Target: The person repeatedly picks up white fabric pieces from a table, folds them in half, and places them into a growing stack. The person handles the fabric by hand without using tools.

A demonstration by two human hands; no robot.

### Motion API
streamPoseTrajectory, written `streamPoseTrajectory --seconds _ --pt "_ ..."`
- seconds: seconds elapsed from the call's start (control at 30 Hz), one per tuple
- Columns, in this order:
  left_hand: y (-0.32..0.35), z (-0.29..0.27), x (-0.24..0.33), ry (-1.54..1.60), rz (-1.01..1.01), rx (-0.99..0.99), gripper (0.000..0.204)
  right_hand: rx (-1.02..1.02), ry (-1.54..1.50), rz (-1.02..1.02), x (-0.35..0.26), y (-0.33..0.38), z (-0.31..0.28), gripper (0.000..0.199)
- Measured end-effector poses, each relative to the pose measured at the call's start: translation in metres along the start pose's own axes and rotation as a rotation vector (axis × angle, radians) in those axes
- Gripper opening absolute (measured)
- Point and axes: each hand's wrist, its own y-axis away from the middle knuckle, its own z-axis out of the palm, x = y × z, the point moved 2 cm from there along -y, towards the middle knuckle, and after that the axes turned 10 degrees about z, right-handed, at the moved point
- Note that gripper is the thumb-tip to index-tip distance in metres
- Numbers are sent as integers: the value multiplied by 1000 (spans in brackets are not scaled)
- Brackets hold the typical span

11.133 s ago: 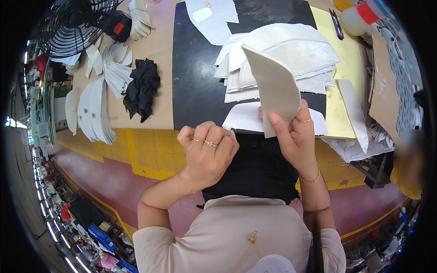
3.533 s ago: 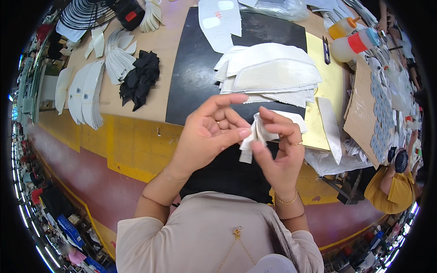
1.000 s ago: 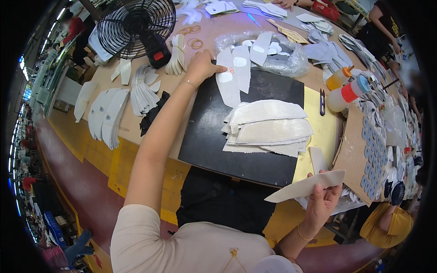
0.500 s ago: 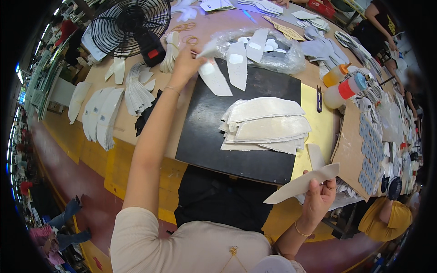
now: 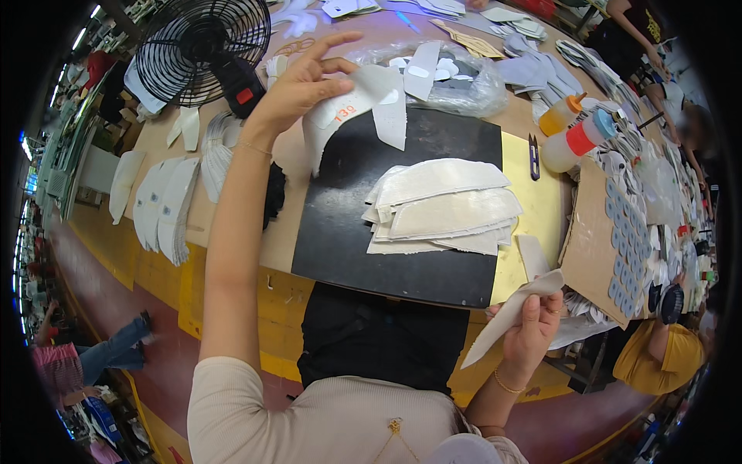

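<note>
Over the far left corner of the black mat, my left hand pinches a pale curved fabric piece with orange marking, its index finger stretched out. Beside it lies a white fabric strip with a glossy white patch; another patched strip leans against the plastic bag. Low on the right, my right hand is closed on a cream fabric piece, held tilted off the table's near edge. Between the hands, a loose stack of cream fabric pieces lies on the mat.
A black fan stands at the far left, near bundles of white pieces. To the right are thread snips, an orange bottle, a red-banded bottle, and cardboard with grey rings. A clear plastic bag lies behind the mat.
My left hand has lifted a patched piece and turned it, so its orange-marked side shows. My right hand has tilted its cream piece more steeply. The view has shifted slightly.
</note>
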Motion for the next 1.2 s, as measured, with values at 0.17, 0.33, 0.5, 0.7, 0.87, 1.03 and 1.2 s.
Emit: streamPoseTrajectory --seconds 0.17,0.33,0.5,0.7,0.87,1.03,1.2 --pt "-23 23 -44 -384 -42 -185 57 -21 -2 32 3 3 6 24" --pt "-17 40 -49 -673 -95 23 42 3 17 98 5 6 1 25" --pt "29 90 4 -750 33 29 28 -36 41 181 9 7 7 34" --pt "70 118 44 -871 -32 56 25 -228 327 261 22 12 24 28" --pt "77 19 -33 -1384 -274 213 55 -307 548 237 18 20 35 24" --pt "80 7 -43 -1144 -473 176 59 -123 424 179 18 24 12 17" --pt "87 4 -38 -955 -547 262 36 -189 430 244 24 24 11 17"
